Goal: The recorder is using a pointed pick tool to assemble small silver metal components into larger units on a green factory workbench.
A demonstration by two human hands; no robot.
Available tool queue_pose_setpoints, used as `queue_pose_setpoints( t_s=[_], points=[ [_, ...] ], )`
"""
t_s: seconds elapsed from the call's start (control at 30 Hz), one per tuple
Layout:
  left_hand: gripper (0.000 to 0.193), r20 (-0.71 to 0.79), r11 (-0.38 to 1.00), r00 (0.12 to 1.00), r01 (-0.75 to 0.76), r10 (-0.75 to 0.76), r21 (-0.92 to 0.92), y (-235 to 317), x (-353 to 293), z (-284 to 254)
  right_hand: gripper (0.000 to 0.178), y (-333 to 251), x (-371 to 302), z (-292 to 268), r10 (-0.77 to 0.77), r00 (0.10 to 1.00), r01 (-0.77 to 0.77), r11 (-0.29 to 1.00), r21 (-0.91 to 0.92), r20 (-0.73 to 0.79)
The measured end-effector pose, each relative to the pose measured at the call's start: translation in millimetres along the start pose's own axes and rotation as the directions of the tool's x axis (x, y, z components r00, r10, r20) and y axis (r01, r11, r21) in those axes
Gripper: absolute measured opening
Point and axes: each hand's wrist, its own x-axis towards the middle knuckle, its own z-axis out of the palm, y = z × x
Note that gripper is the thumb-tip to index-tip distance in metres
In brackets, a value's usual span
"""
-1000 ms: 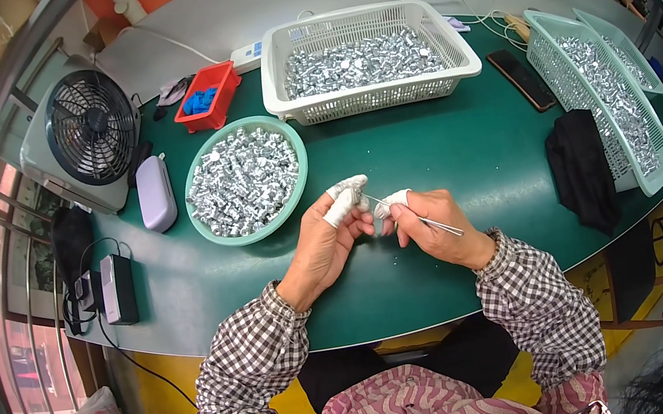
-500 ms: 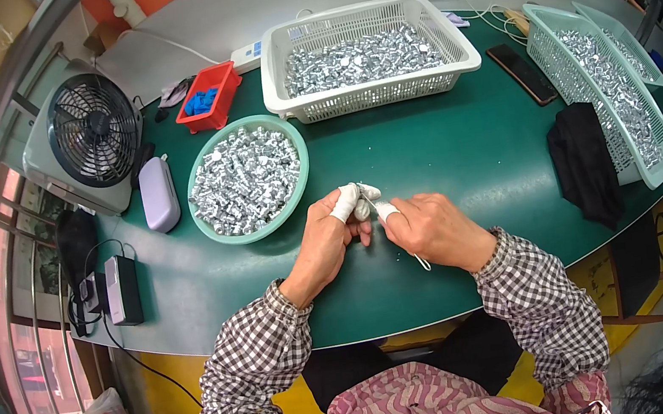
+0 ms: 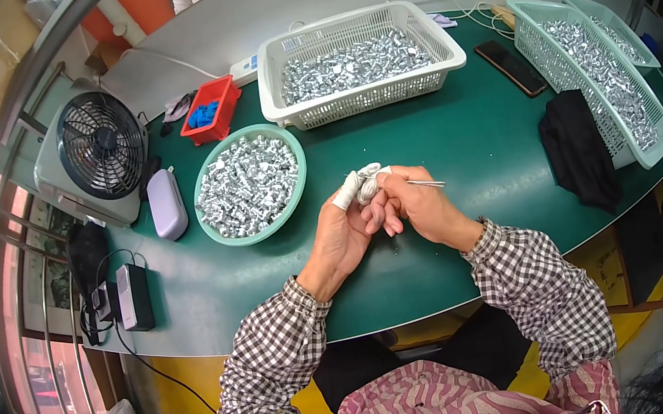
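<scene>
Over the green table, my left hand point(image 3: 338, 238) has white coverings on its thumb and finger. Its fingertips are pinched together at the work point, and whatever lies between them is too small and hidden to name. My right hand point(image 3: 433, 207) is closed round a slim metal tool point(image 3: 429, 183), whose shaft sticks out to the right of the fingers. The tool's other end reaches in among the left fingertips, and its exact kind does not show. Both hands touch each other. Just left of them stands a round green bowl point(image 3: 304, 178) full of small silvery metal parts point(image 3: 247, 185).
At the back a white basket point(image 3: 367, 99) holds more metal parts. Pale green baskets point(image 3: 656, 150) stand right, by a black cloth point(image 3: 576, 149) and a phone point(image 3: 511, 69). A red bin point(image 3: 227, 107), a fan point(image 3: 101, 147), a lilac case point(image 3: 167, 204) and a small speaker-like box point(image 3: 135, 296) are left.
The tool has swung from pointing down toward me to pointing right. My right hand has turned and risen slightly, and both hands are now closer together. The whole view has shifted slightly.
</scene>
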Motion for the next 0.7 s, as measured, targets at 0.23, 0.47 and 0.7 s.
queue_pose_setpoints(
  t_s=[0.23, 0.47, 0.7],
  points=[
    [0.027, -0.108, 0.999, 0.994, 0.011, -0.006, 0.044, 1.2, 0.2, -0.3, 0.013, 4.7, -0.9, -10.7, -0.28, 0.949, 0.312, 0.793, -0.523, 0.141],
    [0.028, -0.123, 0.997, 0.992, 0.044, -0.036, 0.062, 1.6, -1.3, -2.7, 0.016, 6.0, -6.3, -13.0, -0.416, 0.766, 0.481, -0.136, -0.866, 0.49],
    [0.028, -0.09, 0.997, 0.996, 0.012, -0.005, 0.073, -1.8, -5.2, 3.6, 0.009, 7.7, -4.7, -8.1, -0.423, 0.787, 0.479, -0.036, -0.877, 0.448]
  ],
)
